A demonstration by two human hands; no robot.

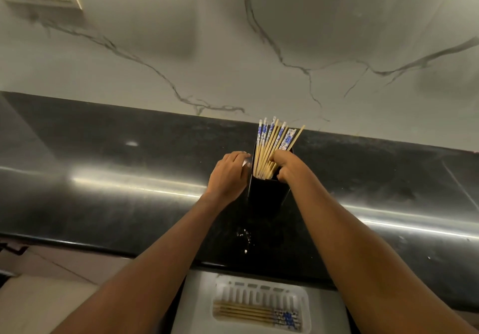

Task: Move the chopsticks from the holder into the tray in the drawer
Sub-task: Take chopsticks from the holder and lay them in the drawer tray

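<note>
Chopsticks (272, 147) upright in black holder (267, 193) at 12 o'clock, leaning toward 1. Right hand (285, 165) closed around the bundle; left hand (230, 175) flat against holder. Tray (261, 289) at 6 o'clock.

Glossy black stone countertop (116, 167) carries black holder (267, 196) with chopsticks (269, 144); white specks (245, 237) just before holder.

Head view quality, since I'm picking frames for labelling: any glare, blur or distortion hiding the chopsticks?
Head view: bright glare streaks cross the black countertop; wide-angle bending curves its edges; chopsticks in the holder read sharp; those in the tray look softer; soft shadows fall on the marble wall.
</note>
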